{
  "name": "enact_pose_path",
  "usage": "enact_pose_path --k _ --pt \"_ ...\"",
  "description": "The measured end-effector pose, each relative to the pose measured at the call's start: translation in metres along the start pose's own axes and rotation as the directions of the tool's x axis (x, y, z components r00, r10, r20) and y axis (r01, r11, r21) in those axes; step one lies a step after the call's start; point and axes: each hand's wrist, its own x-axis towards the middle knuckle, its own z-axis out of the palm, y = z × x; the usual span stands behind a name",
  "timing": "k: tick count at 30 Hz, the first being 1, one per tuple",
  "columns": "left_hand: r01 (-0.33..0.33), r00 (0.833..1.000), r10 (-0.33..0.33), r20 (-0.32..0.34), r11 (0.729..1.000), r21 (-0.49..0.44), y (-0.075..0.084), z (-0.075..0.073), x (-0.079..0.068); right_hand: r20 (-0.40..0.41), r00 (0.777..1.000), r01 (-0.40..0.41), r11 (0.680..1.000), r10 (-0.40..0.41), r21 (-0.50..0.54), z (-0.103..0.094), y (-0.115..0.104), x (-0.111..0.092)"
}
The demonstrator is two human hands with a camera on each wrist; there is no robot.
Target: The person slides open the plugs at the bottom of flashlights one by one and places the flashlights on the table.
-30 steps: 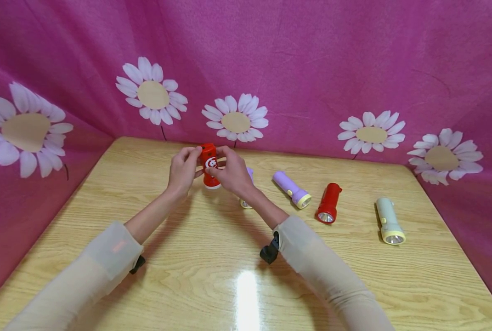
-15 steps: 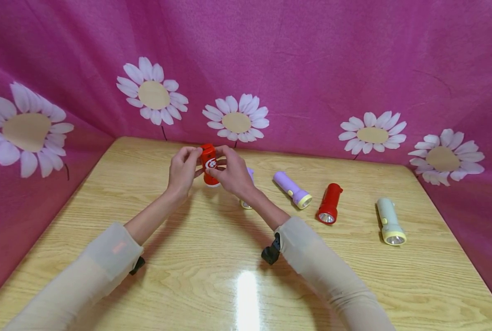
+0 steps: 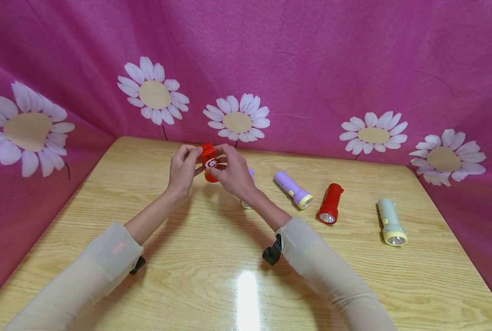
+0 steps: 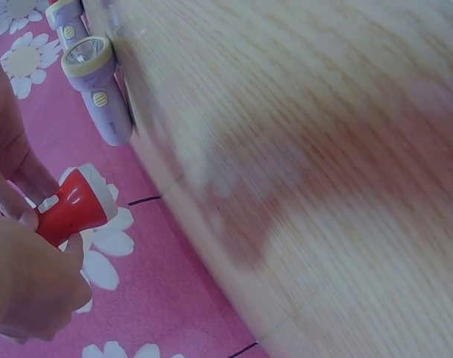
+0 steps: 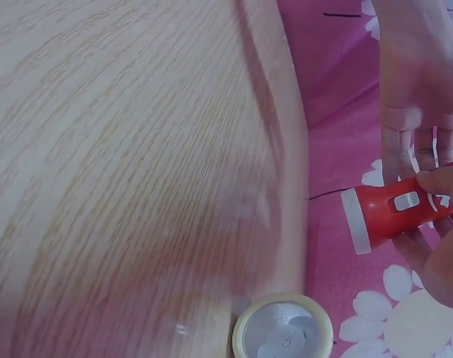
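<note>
Head: left hand point(image 3: 182, 172) is pinching the white-rimmed red flashlight point(image 3: 209, 157) up top, right hand point(image 3: 234, 171) is gripping its body; it's standing roughly upright between them, neither nearer. Left wrist: white rim point(image 4: 99, 194) is facing the table point(image 4: 338, 246), apart. Right wrist: thumb point(image 5: 439, 181) is resting near the switch point(image 5: 406, 201).

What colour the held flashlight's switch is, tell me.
The switch is white, seen best in the right wrist view.

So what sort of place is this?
Perhaps a makeshift filming set: flowered cloth behind and beside a table, flashlights lying on it, and a black device by each cuff.
</note>
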Motion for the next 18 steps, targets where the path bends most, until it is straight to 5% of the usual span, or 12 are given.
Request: enact_pose_path --k 18 --pt "0.009 1.0 -0.01 -0.012 0.999 -0.051 0.0076 -0.0019 -0.0015 -0.015 1.0 -0.008 1.0 0.008 0.002 -0.0023 -0.0083 -0.0009"
